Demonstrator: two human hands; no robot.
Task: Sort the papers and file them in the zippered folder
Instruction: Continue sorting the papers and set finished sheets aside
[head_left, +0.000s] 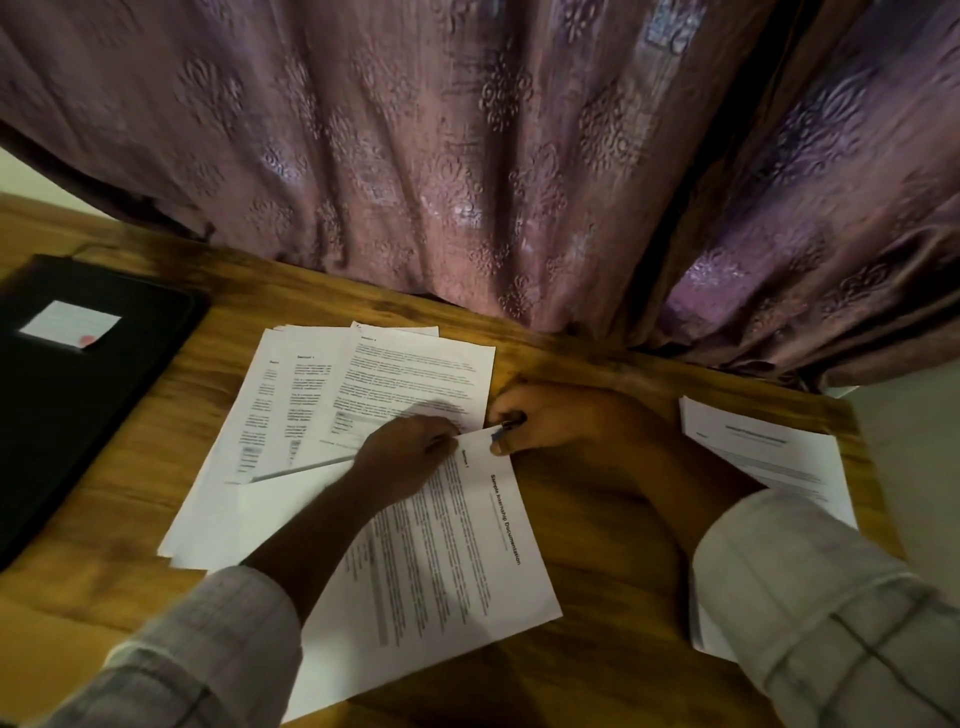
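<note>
- Fingers (442, 432) of the left hand (405, 460): curled, apparently pinching the upper corner of the titled sheet (447, 561).
- Fingers (501, 415) of the right hand (566, 415): closed narrow round a small dark object (511, 422), kind not discernible; the thumb rests on the same corner.
- Both hands meet at that corner, centre of frame; neither is clearly nearer to it.
- Titled sheet: flat on the desk (613, 597), long axis running from the hands towards the lower edge of frame, tilted slightly left.
- Zippered folder (78, 415): flat, apparently closed, far left of frame, well apart from the fingers; the left hand is nearer. Judgement: filing calls for a leftward carry.
- Count: one titled sheet; one fanned pile (322, 395) of at least four sheets, above-left of the hands; one right pile (769, 457) of at least two sheets, right of frame; one folder bearing one white label (70, 322).
- Curtain (467, 156): hangs behind the desk.
</note>
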